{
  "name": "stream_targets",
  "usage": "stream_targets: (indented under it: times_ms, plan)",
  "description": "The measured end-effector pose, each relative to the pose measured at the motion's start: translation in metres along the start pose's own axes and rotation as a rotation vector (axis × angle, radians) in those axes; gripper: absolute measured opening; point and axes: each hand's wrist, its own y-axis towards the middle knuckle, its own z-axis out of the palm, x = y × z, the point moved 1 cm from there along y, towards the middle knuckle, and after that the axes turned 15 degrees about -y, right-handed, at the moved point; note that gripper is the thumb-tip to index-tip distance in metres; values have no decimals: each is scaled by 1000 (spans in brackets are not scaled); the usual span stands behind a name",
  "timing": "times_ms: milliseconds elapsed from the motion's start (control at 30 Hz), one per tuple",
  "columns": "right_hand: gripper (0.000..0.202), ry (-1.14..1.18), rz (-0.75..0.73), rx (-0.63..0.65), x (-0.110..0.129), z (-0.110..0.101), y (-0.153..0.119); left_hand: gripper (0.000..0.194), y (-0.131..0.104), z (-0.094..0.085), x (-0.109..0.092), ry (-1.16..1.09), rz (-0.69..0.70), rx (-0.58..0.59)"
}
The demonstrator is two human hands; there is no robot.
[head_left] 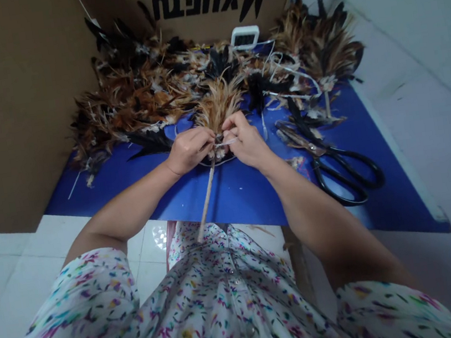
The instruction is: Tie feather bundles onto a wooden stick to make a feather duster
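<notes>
A feather duster (219, 102) lies in front of me, its tan feathers pointing away and its thin wooden stick (207, 199) reaching past the table's near edge. Both my hands are at the place where the feathers meet the stick. A white string (227, 142) crosses there between them. My left hand (191, 148) is closed in a pinch at the left of the binding, seemingly on the string; its fingertips are partly hidden. From the right, my right hand (245, 140) pinches the string between thumb and curled fingers. Part of a dark round loop shows under the hands.
Large black-handled scissors (335, 156) lie at the right on the blue table (255, 204). Piles of brown and black feathers (135, 92) cover the back. Another feather bundle (321, 55) lies back right, near a small white digital display (244, 37). Cardboard boxes (19, 108) stand left and behind.
</notes>
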Motion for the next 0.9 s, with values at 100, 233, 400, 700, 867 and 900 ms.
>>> stream_targets:
  times_ms: [100,233,400,700,867,900]
  plan:
    - [13,14,-3,9,-1,0,0,13,0,1,1,1,5,1]
    - [6,-22,-5,44,0,2,1,15,-1,2,2,27,3,3]
    - [2,-50,38,22,3,0,0,9,-2,2,2,9,37,-7]
    - [10,-53,15,18,-1,-2,1,10,-4,3,4,-23,-29,21]
    - [12,-37,2,8,-2,-5,2,13,-3,3,4,-32,-47,17]
    - [11,-33,-3,8,-2,-6,2,13,-3,3,3,-37,-56,18]
